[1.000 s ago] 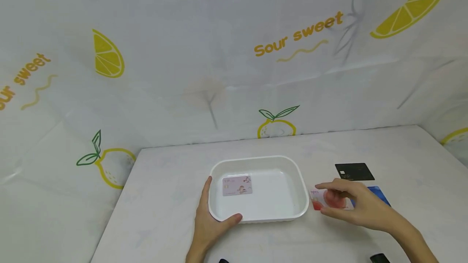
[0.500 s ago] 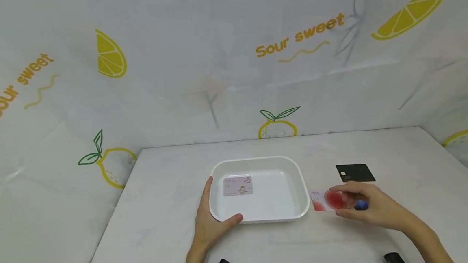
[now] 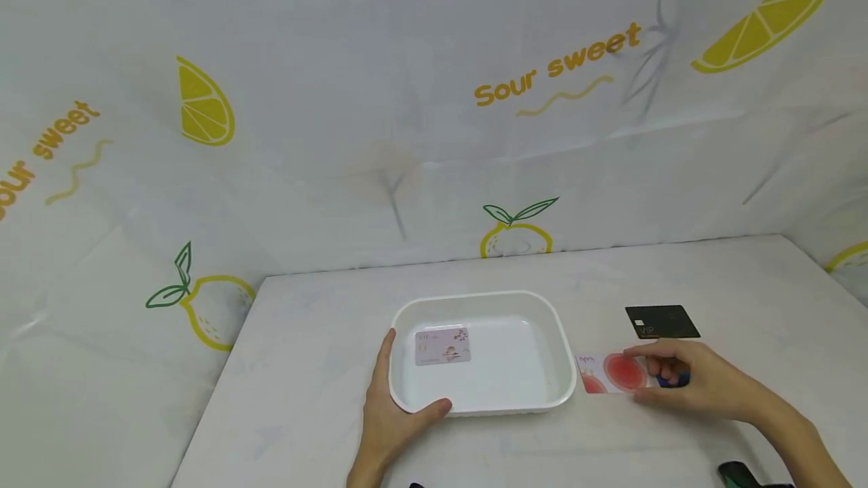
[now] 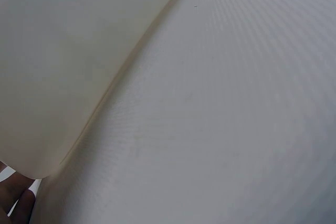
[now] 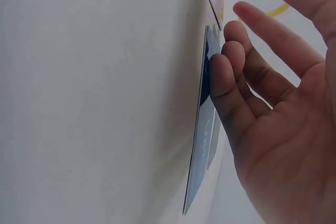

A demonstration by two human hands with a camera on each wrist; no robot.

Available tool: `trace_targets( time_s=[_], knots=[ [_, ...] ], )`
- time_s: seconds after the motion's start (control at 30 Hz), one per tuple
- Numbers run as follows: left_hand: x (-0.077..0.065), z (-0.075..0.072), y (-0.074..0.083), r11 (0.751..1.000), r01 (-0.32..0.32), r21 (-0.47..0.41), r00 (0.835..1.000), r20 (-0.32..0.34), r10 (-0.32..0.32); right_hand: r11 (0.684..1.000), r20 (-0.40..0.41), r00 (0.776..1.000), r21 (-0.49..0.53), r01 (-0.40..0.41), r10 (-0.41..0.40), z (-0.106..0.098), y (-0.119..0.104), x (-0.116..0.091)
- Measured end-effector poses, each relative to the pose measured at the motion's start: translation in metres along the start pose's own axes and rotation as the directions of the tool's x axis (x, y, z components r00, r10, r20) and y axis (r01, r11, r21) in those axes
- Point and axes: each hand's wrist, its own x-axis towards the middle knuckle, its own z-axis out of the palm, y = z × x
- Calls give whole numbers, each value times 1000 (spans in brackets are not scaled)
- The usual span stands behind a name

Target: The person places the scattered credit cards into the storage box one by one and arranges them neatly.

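Note:
My left hand [image 3: 393,416] holds the corner of a white plastic tray [image 3: 502,386], its thumb on the front side and fingers along the left side. Inside the tray lies a pale pink VIP card [image 3: 442,346]. To the right, my right hand [image 3: 705,386] spreads thumb and index finger over a pink card with red circles [image 3: 613,375], with a gap between the two tips. Its other fingertips touch a blue card [image 5: 202,140], seen nearly edge-on in the right wrist view and mostly covered in the head view. A black VIP card [image 3: 662,322] lies beyond.
All of this is on a white-covered table [image 3: 325,367]. Behind it rises a white backdrop [image 3: 305,134] with lemon prints. A dark object [image 3: 735,474] shows at the lower edge near my right forearm. The pink card lies close to the tray's right side.
My right hand has shifted right along the pink card, from its left part to its right part, covering more of the blue card. Left hand and tray stay put.

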Motion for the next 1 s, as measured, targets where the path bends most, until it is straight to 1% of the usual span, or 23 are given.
trace_targets(
  time_s=[0.17, 0.5, 0.7, 0.77, 0.97, 1.0],
  knots=[
    [0, 1, 0, 1000, 4, 1, 1000, 0, -4, 999, 32, 998, -12, -49, 50, 2, 2, 2],
    [0, 0, 3, 1000, 13, -20, 1000, 9, -13, 996, 73, 994, -44, -79, 82, 3, 4, 5],
    [0, 0, 1, 1000, 3, -9, 1000, 3, -3, 994, 76, 993, -73, -87, 92, 3, 3, 6],
    [0, 0, 0, 1000, -2, -5, 1000, 2, 2, 993, 66, 994, -85, -85, 91, 4, 3, 5],
    [0, 0, -1, 1000, -15, -4, 1000, 6, 16, 996, 32, 998, -68, -57, 59, 6, 3, 5],
    [1, 0, -1, 1000, -20, -5, 1000, 6, 20, 996, 33, 997, -67, -62, 65, 6, 3, 5]
  ],
)
